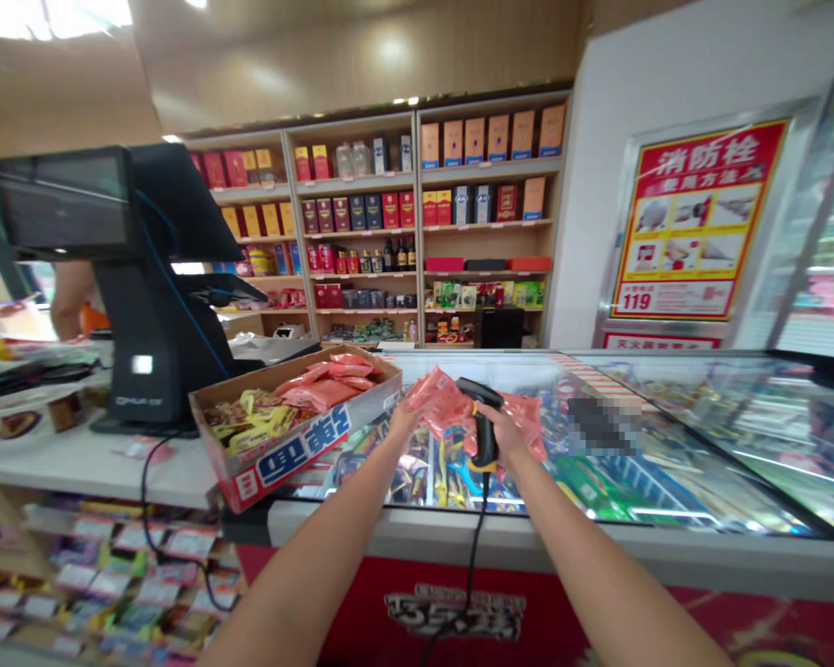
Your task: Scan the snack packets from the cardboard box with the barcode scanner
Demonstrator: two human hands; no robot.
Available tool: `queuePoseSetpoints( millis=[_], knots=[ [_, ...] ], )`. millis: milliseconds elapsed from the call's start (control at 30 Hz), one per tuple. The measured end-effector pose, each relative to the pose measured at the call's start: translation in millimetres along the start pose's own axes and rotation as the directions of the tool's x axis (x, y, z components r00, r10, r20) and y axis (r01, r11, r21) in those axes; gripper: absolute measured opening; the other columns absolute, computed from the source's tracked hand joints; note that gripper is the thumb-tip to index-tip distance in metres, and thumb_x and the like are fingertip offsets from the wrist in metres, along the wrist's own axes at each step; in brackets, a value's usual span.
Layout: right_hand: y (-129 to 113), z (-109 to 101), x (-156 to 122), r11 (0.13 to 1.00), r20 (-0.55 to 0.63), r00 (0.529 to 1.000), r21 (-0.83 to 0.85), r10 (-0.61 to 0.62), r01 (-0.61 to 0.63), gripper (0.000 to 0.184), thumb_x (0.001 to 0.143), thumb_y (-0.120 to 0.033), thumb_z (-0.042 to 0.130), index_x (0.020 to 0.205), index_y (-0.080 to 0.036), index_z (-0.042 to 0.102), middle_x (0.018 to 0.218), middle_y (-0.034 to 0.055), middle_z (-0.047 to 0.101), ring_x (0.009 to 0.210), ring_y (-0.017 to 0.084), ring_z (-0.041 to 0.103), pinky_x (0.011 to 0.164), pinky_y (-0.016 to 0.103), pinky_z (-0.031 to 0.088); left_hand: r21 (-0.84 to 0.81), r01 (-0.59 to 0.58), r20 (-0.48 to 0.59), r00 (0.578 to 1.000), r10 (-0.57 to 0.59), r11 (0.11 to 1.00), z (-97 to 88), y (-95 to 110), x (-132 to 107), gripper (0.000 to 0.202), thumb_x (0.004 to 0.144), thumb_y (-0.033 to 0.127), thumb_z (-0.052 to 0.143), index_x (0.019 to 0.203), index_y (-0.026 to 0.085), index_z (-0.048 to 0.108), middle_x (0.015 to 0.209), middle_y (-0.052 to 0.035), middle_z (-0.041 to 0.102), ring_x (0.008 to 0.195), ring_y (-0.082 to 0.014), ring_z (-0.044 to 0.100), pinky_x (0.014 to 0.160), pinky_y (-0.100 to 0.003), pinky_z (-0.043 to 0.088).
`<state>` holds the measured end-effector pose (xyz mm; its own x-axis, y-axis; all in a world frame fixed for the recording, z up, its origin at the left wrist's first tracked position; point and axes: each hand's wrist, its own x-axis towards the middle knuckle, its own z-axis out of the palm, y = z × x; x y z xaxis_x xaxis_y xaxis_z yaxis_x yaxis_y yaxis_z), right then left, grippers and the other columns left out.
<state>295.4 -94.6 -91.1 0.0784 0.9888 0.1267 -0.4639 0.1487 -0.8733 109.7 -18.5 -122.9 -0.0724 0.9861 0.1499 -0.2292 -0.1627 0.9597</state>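
My left hand (pixel 410 406) is closed on the edge of a pinkish-red snack packet (pixel 443 400), lifted above the glass freezer top. In my right hand (pixel 499 428) is a black and yellow barcode scanner (pixel 485 431), its head turned towards the packet. From the scanner's handle a black cord (pixel 473 547) hangs down over the freezer front. Behind the scanner more pinkish-red packets (pixel 528 421) lie on the glass. Left of my hands stands an open cardboard box (pixel 306 452) holding similar red packets (pixel 326 391) and yellow ones (pixel 254 421).
A black checkout terminal (pixel 149 306) stands on the white counter (pixel 145 477) at the left. The chest freezer (pixel 667 547) stretches right, with packaged goods under its glass. Shelves (pixel 421 227) of boxes and bottles line the back wall. Part of a person's arm (pixel 71 298) shows behind the terminal.
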Motion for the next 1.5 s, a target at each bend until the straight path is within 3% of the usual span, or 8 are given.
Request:
queuePoseSetpoints(
  millis=[100, 200, 333, 500, 700, 1267, 1500],
  knots=[
    [-1, 2, 8, 1.000, -0.012, 1.000, 0.013, -0.014, 0.014, 0.028, 0.067, -0.039, 0.075, 0.061, -0.019, 0.056, 0.042, -0.0026, 0.055, 0.034, 0.011, 0.049, 0.034, 0.021, 0.040, -0.233, 0.042, -0.123, 0.990, -0.072, 0.972, -18.1, -2, 4, 0.034, 0.063, 0.034, 0.079, 0.087, 0.019, 0.059, 0.071, -0.0019, 0.065, 0.066, -0.0161, 0.064, 0.070, -0.031, 0.051],
    [6, 13, 5, 1.000, 0.046, 0.999, 0.017, 0.023, -0.023, 0.029, 0.071, -0.043, 0.073, 0.065, -0.018, 0.058, 0.043, -0.0019, 0.056, 0.035, 0.013, 0.052, 0.035, 0.023, 0.042, -0.325, -0.074, -0.217, 0.976, 0.002, 0.943, -24.8, -6, 10, 0.036, 0.065, 0.036, 0.076, 0.090, 0.020, 0.056, 0.077, -0.0013, 0.065, 0.072, -0.0164, 0.065, 0.072, -0.031, 0.052],
    [14, 22, -7, 0.998, 0.104, 0.992, -0.025, 0.067, -0.064, 0.028, 0.073, -0.043, 0.070, 0.069, -0.017, 0.062, 0.044, 0.0007, 0.060, 0.035, 0.013, 0.053, 0.034, 0.021, 0.041, -0.306, -0.179, -0.228, 0.967, 0.111, 0.935, -22.6, -12, 14, 0.040, 0.064, 0.039, 0.076, 0.092, 0.019, 0.055, 0.085, -0.0035, 0.066, 0.076, -0.0169, 0.066, 0.076, -0.033, 0.052],
    [13, 19, -14, 0.996, 0.136, 0.988, -0.058, 0.080, -0.072, 0.028, 0.073, -0.045, 0.070, 0.071, -0.017, 0.063, 0.043, 0.0005, 0.060, 0.034, 0.014, 0.055, 0.034, 0.022, 0.041, -0.169, -0.304, -0.211, 0.940, 0.267, 0.938, -24.3, -13, 11, 0.034, 0.069, 0.039, 0.071, 0.090, 0.018, 0.054, 0.083, -0.0023, 0.066, 0.076, -0.0160, 0.064, 0.076, -0.031, 0.051],
    [14, 18, -14, 0.998, 0.119, 0.991, -0.044, 0.058, -0.053, 0.028, 0.070, -0.042, 0.074, 0.068, -0.017, 0.061, 0.044, 0.0004, 0.060, 0.035, 0.014, 0.056, 0.035, 0.022, 0.043, -0.046, -0.349, -0.209, 0.920, 0.332, 0.936, -27.8, -10, 9, 0.024, 0.072, 0.033, 0.067, 0.087, 0.018, 0.056, 0.078, -0.0007, 0.062, 0.073, -0.0151, 0.061, 0.071, -0.028, 0.049],
    [20, 15, -10, 0.996, 0.108, 0.991, -0.044, 0.076, -0.071, 0.025, 0.071, -0.040, 0.073, 0.074, -0.016, 0.064, 0.050, 0.0006, 0.063, 0.036, 0.013, 0.054, 0.036, 0.023, 0.046, -0.085, -0.311, -0.239, 0.929, 0.284, 0.946, -21.6, 5, -7, 0.030, 0.068, 0.038, 0.072, 0.083, 0.018, 0.055, 0.081, -0.0028, 0.067, 0.077, -0.0175, 0.064, 0.075, -0.032, 0.051],
    [-2, 40, -4, 0.983, 0.139, 0.990, -0.185, 0.022, 0.004, 0.025, 0.071, -0.039, 0.072, 0.066, -0.016, 0.063, 0.043, 0.0013, 0.060, 0.034, 0.015, 0.055, 0.034, 0.024, 0.044, -0.048, -0.290, -0.315, 0.913, 0.261, 0.956, -19.4, 9, -5, 0.038, 0.067, 0.048, 0.073, 0.076, 0.018, 0.053, 0.063, 0.0028, 0.055, 0.059, -0.0125, 0.054, 0.060, -0.025, 0.043]
  ],
)
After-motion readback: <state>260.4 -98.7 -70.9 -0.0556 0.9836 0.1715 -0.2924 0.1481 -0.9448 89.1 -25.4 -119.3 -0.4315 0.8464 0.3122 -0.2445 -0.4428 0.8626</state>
